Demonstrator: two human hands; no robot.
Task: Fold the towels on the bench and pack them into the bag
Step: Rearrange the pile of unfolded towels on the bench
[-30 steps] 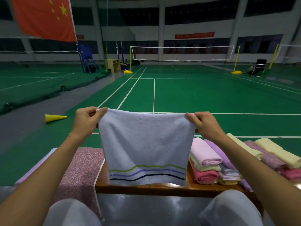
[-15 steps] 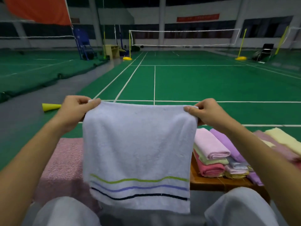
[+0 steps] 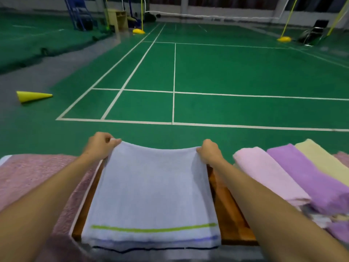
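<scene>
So that it lies flat for folding, both hands (image 3: 102, 145) (image 3: 210, 151) pinch the white striped terry towel's (image 3: 151, 193) far corners over the wooden bench (image 3: 230, 214)

Layout of the scene. A towel (image 3: 153, 193) lies spread on the table (image 3: 229, 210) at centre, its near edge hanging over the table's 6 o'clock rim. The left hand (image 3: 101, 145) holds the far corner at 11 o'clock, the right hand (image 3: 210, 152) the far corner at 1 o'clock. A cloth (image 3: 35, 178) covers the table at 9 o'clock; folded towels (image 3: 294, 178) lie side by side at 3 o'clock. On the floor, a cone (image 3: 32, 96) lies well off at 10 o'clock.
</scene>
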